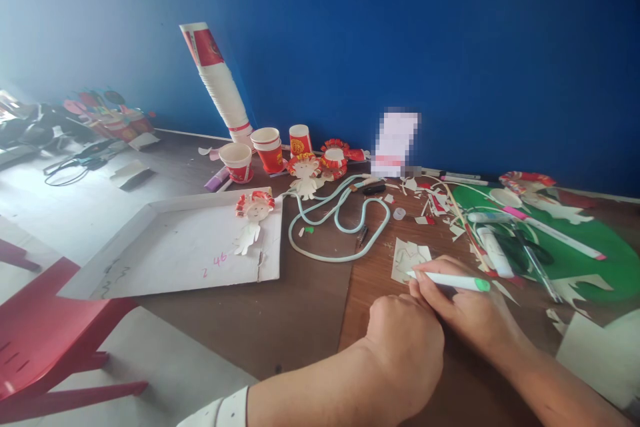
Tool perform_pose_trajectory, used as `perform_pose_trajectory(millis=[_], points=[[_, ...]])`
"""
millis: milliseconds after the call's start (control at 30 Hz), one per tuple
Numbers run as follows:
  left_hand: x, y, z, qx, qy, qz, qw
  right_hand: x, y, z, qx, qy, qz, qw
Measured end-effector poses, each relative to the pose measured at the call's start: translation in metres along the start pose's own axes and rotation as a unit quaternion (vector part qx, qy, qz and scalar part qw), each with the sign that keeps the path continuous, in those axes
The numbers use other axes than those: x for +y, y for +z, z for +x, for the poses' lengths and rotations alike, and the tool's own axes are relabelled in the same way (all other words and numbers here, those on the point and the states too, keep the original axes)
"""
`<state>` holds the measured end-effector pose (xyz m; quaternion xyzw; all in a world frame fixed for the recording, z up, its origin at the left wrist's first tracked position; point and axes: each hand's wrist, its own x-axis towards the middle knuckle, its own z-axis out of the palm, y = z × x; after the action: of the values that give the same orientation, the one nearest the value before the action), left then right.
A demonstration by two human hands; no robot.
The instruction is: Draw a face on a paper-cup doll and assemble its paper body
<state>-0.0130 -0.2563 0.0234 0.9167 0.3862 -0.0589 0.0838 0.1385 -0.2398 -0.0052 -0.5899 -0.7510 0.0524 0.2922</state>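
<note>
My right hand [465, 307] grips a white marker pen [450, 279] with a green end. The pen's tip touches a small piece of white paper [401, 265], which carries thin drawn lines. Just in front of the paper, my left hand [407, 347] is curled like a fist beside the right one. Its fingertips are hidden, so whatever it may hold does not show. Cut-out paper figures with red frilled heads lie around; one figure [255, 212] rests on the edge of the white box lid [175, 240].
Red paper cups [270, 150] and a tall leaning cup stack [223, 90] stand by the blue wall. A pale cable [325, 257] loops across the table [310, 313]. Paper scraps, pens and a green sheet [610, 247] lie right. A red chair [55, 333] is left.
</note>
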Motion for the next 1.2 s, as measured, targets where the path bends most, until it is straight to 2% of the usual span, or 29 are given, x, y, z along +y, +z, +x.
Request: perform_pose_trajectory(millis=[167,900,1200], points=[[0.0,-0.001,0.0,-0.018,0.004,-0.003,1.0,0.0,0.001,-0.001,0.0,-0.004,0.0,1.0],[0.0,0.005,0.003,0.003,0.01,-0.007,1.0,-0.008,0.002,0.008,0.011,-0.017,0.039,0.999],[-0.001,0.002,0.002,-0.011,0.015,-0.007,1.0,-0.013,0.001,0.012,0.002,-0.017,0.059,0.998]])
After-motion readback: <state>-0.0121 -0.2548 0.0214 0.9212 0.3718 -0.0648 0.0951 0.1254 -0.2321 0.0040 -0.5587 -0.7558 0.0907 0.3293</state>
